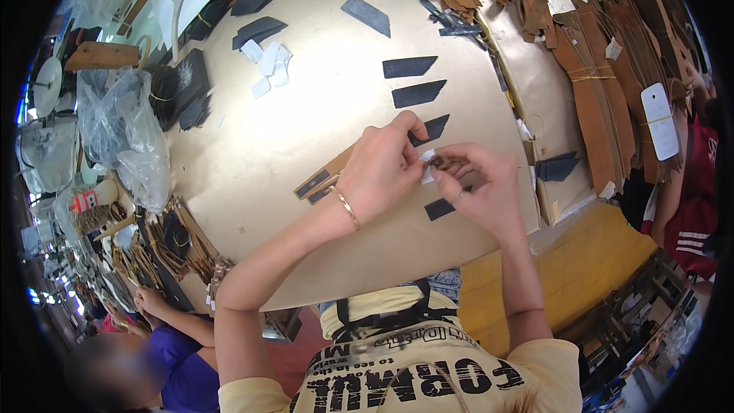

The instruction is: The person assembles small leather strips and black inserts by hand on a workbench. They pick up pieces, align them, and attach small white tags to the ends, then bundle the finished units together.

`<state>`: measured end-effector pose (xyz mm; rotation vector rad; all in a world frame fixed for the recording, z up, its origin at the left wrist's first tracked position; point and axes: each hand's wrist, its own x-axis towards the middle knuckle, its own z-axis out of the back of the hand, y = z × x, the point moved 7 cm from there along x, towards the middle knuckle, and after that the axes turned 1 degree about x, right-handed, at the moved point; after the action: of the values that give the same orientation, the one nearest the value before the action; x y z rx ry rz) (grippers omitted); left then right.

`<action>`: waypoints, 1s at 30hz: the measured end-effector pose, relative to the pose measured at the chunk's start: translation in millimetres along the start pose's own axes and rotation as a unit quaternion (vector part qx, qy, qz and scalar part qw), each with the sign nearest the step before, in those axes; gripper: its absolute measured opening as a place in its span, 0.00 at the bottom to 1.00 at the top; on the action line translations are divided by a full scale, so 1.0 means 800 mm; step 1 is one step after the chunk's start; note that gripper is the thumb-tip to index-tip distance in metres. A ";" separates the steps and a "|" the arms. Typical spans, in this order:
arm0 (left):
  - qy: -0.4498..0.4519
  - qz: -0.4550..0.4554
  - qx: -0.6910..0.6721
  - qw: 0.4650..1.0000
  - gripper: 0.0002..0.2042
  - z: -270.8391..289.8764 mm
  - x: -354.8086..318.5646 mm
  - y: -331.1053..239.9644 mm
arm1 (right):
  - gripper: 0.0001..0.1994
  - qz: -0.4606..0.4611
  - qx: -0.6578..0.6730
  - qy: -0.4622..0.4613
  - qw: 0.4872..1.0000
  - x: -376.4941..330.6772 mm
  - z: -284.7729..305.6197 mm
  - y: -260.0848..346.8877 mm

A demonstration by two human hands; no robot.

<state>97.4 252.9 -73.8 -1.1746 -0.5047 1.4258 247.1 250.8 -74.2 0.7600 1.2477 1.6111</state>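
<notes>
My left hand, with a bracelet at the wrist, is over the pale tabletop, its fingers curled in. Close beside it, my right hand pinches at a small white piece with something brown against it. Their fingertips nearly meet there, and what the left fingers grip is hidden. Brown strips with dark patches reach out from under my left hand. A black slanted piece lies just past the left fingers. Another black piece sits by my right thumb.
More black pieces lie in a column farther up the table. White slips sit at left. Tied brown strips are stacked at right. Clear plastic bags are at the left edge. Co-workers' arms show at lower left and far right.
</notes>
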 end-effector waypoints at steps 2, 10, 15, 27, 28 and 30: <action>0.003 -0.007 0.012 1.000 0.12 -0.002 0.000 0.001 | 0.16 0.064 -0.110 0.025 0.992 -0.006 -0.006 0.021; 0.001 -0.055 0.123 0.991 0.15 0.022 -0.031 -0.017 | 0.23 0.169 -0.556 0.070 0.811 -0.055 -0.064 0.042; -0.050 -0.187 0.413 0.890 0.19 -0.007 -0.070 -0.027 | 0.21 0.192 -0.524 0.075 0.826 -0.046 -0.059 0.053; -0.136 -0.238 0.566 0.778 0.18 -0.068 -0.072 -0.005 | 0.10 -0.026 -0.313 -0.043 0.949 -0.009 0.019 0.005; -0.143 -0.233 0.577 0.769 0.18 -0.071 -0.071 -0.006 | 0.09 -0.023 -0.305 -0.031 0.952 -0.007 0.017 0.003; -0.193 -0.247 0.491 0.813 0.17 -0.061 -0.067 -0.013 | 0.08 -0.038 -0.282 -0.043 0.958 -0.008 0.023 -0.002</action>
<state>135.3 191.3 -65.4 0.0968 -0.2358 1.1820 266.5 251.8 -70.2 0.4071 0.6855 1.7303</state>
